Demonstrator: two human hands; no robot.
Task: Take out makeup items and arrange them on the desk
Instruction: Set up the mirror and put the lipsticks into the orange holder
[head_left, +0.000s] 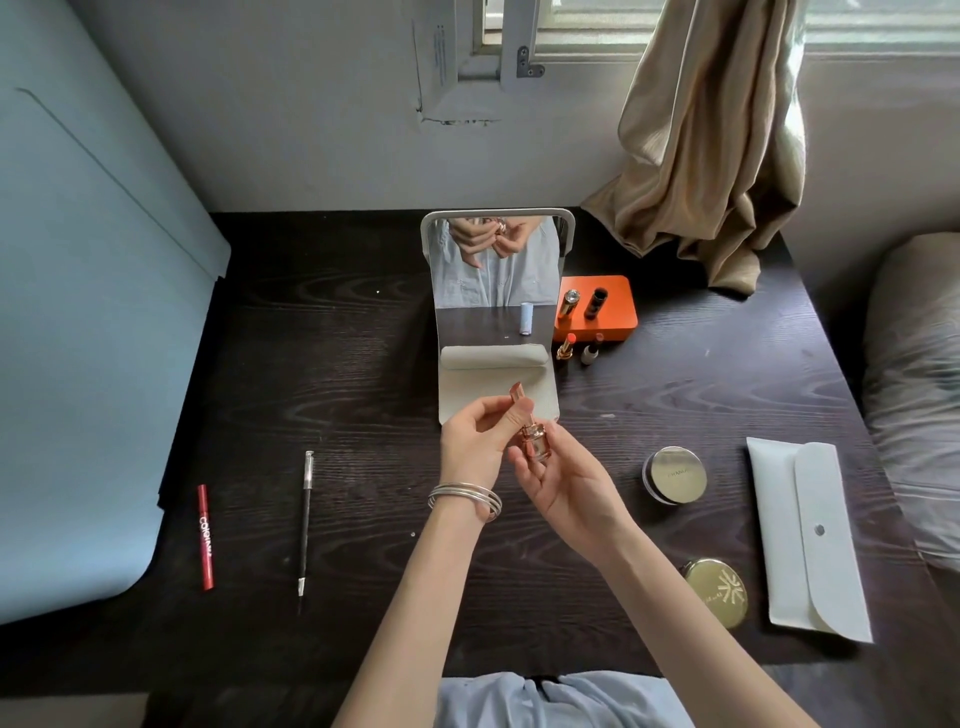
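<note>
Above the middle of the dark desk, my right hand grips the base of a rose-gold lipstick. My left hand pinches its pinkish cap, tilted up and left. On the desk lie a red pencil, a black pencil, a round gold-lidded jar, a gold compact and a white pouch. Two uncapped lipsticks stand in front of an orange box. On the box stand their two caps.
A standing mirror on a white base sits at the back centre, with a pale blue tube by it. A beige curtain drapes onto the back right corner. A light blue panel borders the left; bedding lies right.
</note>
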